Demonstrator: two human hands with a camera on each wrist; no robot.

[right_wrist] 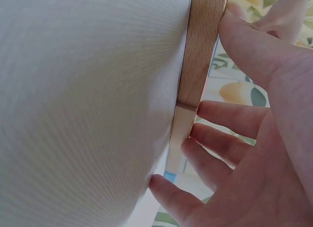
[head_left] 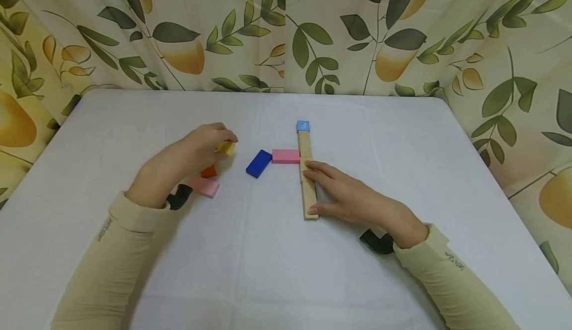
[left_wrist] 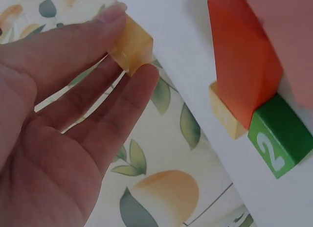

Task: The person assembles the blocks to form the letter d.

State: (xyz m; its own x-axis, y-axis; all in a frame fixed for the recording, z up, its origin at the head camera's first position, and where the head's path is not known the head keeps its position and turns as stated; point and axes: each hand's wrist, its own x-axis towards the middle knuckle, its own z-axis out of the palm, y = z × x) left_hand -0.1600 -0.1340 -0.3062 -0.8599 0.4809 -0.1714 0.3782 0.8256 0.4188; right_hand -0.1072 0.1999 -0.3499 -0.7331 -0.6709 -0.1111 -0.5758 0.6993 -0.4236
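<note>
My left hand (head_left: pixel 192 146) pinches a small yellow block (left_wrist: pixel 132 48) between thumb and fingertips, held above the left part of the table in the head view. With spread fingers, my right hand (head_left: pixel 357 198) touches a straight row of plain wooden blocks (head_left: pixel 309 201); its thumb is at the near block. A light blue cube (head_left: pixel 303 125) sits at the row's far end. Against the row's left side lies a pink block (head_left: pixel 286 156). Touching or almost touching that one's left end is a tilted dark blue block (head_left: pixel 258 164).
Beneath my left hand lie another pink block (head_left: pixel 206 186) and an orange block (left_wrist: pixel 242 56). Beside the orange one, the left wrist view shows a green block (left_wrist: pixel 283 134) marked 2 and a small pale yellow block (left_wrist: pixel 227 113). A leaf-patterned cloth (head_left: pixel 250 32) hangs behind the white table (head_left: pixel 250 270).
</note>
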